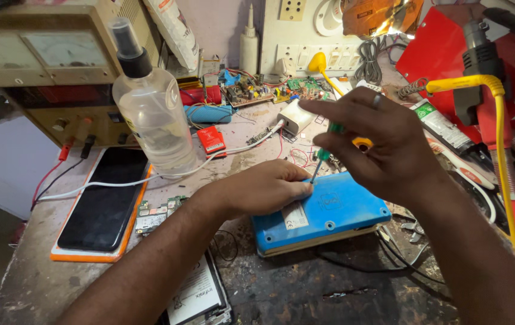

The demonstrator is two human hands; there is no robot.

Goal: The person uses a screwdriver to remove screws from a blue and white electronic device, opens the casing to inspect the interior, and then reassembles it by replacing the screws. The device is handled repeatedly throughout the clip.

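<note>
A blue flat device point(336, 207) lies back-up on the worn bench in the middle of the head view. My left hand point(266, 189) rests on its left part, fingers curled, pressing it down. My right hand point(384, 144) hovers above it and grips a small screwdriver point(322, 155) with a green handle. The screwdriver points down, its tip at the device's upper left edge, right beside my left fingers.
A clear spray bottle point(152, 114) stands left of the hands. A phone in an orange case point(104, 198) lies at left, circuit boards point(155, 213) beside it. An old meter box point(53, 66) sits behind. A yellow-cabled tool stand point(498, 120) is at right. Another phone point(200, 295) lies near.
</note>
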